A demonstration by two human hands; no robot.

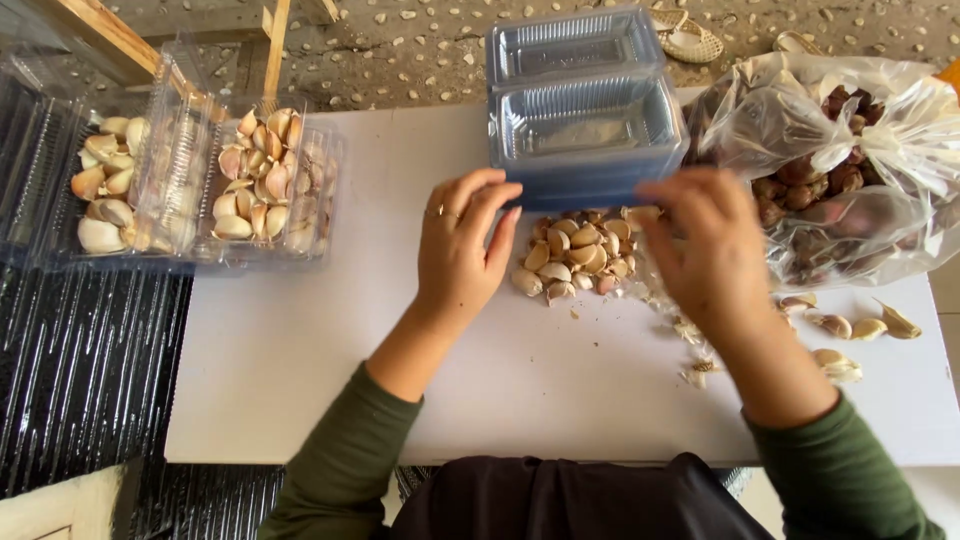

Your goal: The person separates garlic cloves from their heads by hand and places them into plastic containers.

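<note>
Near the tabletop's (pixel 300 400) far edge, the left hand (pixel 462 250) and the right hand (pixel 712 250) flank a pile of garlic cloves (pixel 578 255) lying just before a stack of empty clear trays (pixel 585 120). The left hand is loosely cupped and empty, fingertips touching the stack. The right hand's fingers are curled near the stack's corner; whether they pinch anything I cannot tell.

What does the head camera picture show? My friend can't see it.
Two hands, left hand and right hand, gather a pile of garlic cloves on a white table. Empty clear trays sit behind; filled boxes stand left.
</note>
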